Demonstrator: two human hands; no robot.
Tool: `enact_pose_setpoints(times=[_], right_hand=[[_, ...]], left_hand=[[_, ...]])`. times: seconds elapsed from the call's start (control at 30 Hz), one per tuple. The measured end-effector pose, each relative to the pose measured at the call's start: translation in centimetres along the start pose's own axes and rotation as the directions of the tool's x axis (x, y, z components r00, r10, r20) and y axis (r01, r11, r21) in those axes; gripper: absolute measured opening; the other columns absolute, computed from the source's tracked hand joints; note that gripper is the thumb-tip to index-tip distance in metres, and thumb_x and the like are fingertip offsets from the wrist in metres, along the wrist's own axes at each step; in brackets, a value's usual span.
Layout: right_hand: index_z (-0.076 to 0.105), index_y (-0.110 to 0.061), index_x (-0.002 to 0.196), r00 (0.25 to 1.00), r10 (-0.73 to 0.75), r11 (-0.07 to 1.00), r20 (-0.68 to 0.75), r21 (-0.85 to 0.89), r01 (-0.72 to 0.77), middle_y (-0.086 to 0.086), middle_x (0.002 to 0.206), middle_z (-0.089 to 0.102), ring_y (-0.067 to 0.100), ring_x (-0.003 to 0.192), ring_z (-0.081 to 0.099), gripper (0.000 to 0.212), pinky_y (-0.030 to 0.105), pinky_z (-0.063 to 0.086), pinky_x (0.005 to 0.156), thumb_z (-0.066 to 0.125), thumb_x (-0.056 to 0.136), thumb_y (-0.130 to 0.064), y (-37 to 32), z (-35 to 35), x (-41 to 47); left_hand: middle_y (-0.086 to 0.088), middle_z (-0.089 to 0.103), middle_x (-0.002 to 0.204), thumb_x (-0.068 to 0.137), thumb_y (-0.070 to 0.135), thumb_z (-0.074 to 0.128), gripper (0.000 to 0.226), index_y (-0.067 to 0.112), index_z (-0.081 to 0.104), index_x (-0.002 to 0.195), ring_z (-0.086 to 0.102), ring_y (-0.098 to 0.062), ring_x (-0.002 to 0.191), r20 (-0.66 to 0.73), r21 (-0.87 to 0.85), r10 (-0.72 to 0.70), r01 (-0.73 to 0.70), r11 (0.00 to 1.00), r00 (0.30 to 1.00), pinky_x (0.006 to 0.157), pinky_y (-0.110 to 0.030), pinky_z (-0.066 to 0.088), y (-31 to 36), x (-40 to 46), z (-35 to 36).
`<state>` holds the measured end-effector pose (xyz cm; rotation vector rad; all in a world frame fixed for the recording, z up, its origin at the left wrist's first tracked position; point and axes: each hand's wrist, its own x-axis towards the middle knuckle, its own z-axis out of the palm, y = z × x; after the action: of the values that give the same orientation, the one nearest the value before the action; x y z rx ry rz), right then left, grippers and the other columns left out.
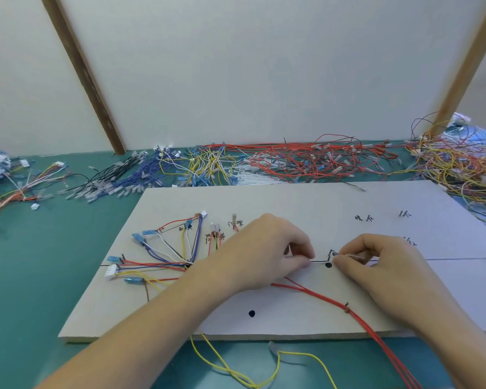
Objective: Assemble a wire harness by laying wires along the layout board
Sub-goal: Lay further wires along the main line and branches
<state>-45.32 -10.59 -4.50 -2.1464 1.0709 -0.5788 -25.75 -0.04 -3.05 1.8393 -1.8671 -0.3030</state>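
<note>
**Thin white wire stretched between two pinches: where it could have slipped**

While you held the white wire [320, 261] taut over the drawn line near the middle of the layout board [292, 197], both grips were fingertip pinches and nothing more. Your left hand [267, 254] had its fingers curled, thumb and forefinger closed on the wire's left end; your right hand [376, 265] pinched the other end, where a pale terminal seemed to poke out past the fingertips, though I could not tell its type.

Several things could have gone wrong from there, as I judged it:

- Pulling harder to straighten the wire might have slid it out of one pinch, and it would have sprung off the line beside the black dot [328, 265].
- Your left wrist lay across the board just right of the laid wires [163, 256] fanned out toward the board's left edge; a sideways sweep could have dragged them off their marks.
- The red wires [348, 307] ran from under your left hand to the board's near edge, passing below your right forearm, and a snag there could have tugged the routed part.
- The yellow wire [264, 372] hung off the near edge onto the green table [40, 276], so its weight or your sleeve-side arm might have pulled it loose.

Whether the white wire was seated on any peg, I could not tell.
</note>
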Motion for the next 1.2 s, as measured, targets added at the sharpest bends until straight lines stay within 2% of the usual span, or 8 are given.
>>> enact_pose_setpoints(times=[0.13,0.27,0.53,0.7,0.77,0.83,1.07,1.2], right_hand=[[0.072,-0.049,0.077,1.0,-0.021,0.999,0.011,0.045,0.02,-0.024,0.076,0.069,-0.002,0.058,0.058,0.022,0.023,0.041,0.054,0.077,0.085,-0.029,0.9,-0.3,0.3],[0.075,-0.038,0.078,0.999,-0.038,0.984,0.022,0.174,0.033,-0.014,0.073,0.07,0.011,0.038,0.053,0.019,0.017,0.043,0.042,0.075,0.089,-0.022,1.5,-0.6,1.1],[0.077,-0.033,0.082,0.943,-0.328,0.94,0.049,0.115,0.321,-0.018,0.072,0.072,0.008,0.066,0.066,0.025,0.011,0.044,0.063,0.081,0.083,-0.008,0.9,-0.8,3.1],[0.08,-0.025,0.08,0.91,-0.359,0.933,0.209,0.08,0.35,-0.013,0.069,0.074,0.008,0.063,0.065,0.025,0.014,0.045,0.061,0.081,0.08,0.0,-0.1,-0.9,5.6],[0.08,-0.027,0.078,0.914,-0.326,0.945,0.243,0.066,0.32,-0.004,0.07,0.074,0.014,0.065,0.066,0.026,0.024,0.05,0.062,0.08,0.081,-0.001,-0.3,-0.9,6.2],[0.079,-0.032,0.075,0.915,-0.327,0.943,0.236,0.014,0.333,-0.003,0.075,0.073,0.016,0.069,0.065,0.028,0.031,0.052,0.065,0.082,0.08,-0.005,-0.2,-0.8,6.3],[0.082,-0.035,0.082,0.919,-0.375,0.913,0.124,-0.121,0.389,-0.013,0.073,0.068,0.008,0.077,0.063,0.024,0.017,0.046,0.065,0.082,0.081,-0.011,1.3,-0.6,3.8],[0.077,-0.035,0.084,0.937,-0.347,0.93,0.031,-0.117,0.348,-0.017,0.072,0.067,0.004,0.077,0.062,0.018,0.014,0.044,0.066,0.081,0.082,-0.017,2.3,-0.4,1.5]], left_hand=[[0.008,0.077,0.086,0.091,0.025,0.075,0.008,0.023,0.082,0.095,0.058,-0.001,0.071,0.007,-0.035,-0.034,0.034,0.999,0.999,0.072,-0.018,0.048,1.0,1.9,1.3],[0.008,0.077,0.08,0.086,0.021,0.078,0.005,0.021,0.083,0.087,0.065,-0.002,0.071,-0.026,-0.145,-0.095,0.09,0.985,0.995,0.071,-0.019,0.052,1.0,2.6,2.4],[0.01,0.075,0.071,0.081,0.019,0.081,0.003,0.021,0.081,0.079,0.066,0.0,0.066,-0.081,-0.243,-0.142,0.118,0.963,0.987,0.063,-0.013,0.047,0.4,2.3,3.2],[0.01,0.074,0.068,0.078,0.023,0.084,0.004,0.021,0.081,0.076,0.064,-0.001,0.062,-0.117,-0.26,-0.171,0.136,0.956,0.978,0.06,-0.013,0.045,0.5,2.1,3.5],[0.009,0.073,0.067,0.077,0.024,0.085,0.007,0.02,0.079,0.076,0.064,-0.001,0.062,-0.134,-0.265,-0.18,0.14,0.954,0.974,0.06,-0.014,0.045,0.4,2.1,3.6],[0.009,0.071,0.068,0.077,0.025,0.086,0.009,0.021,0.079,0.079,0.064,-0.001,0.064,-0.153,-0.272,-0.188,0.141,0.952,0.97,0.061,-0.012,0.045,0.4,2.0,3.6],[0.011,0.067,0.083,0.085,0.03,0.081,0.02,0.025,0.08,0.104,0.057,0.003,0.069,-0.124,-0.173,-0.134,0.111,0.979,0.983,0.067,-0.006,0.041,0.5,1.8,3.5],[0.009,0.066,0.091,0.089,0.031,0.076,0.016,0.032,0.08,0.105,0.057,-0.001,0.072,-0.078,-0.115,-0.125,0.116,0.987,0.989,0.072,-0.02,0.045,0.8,1.8,3.3]])
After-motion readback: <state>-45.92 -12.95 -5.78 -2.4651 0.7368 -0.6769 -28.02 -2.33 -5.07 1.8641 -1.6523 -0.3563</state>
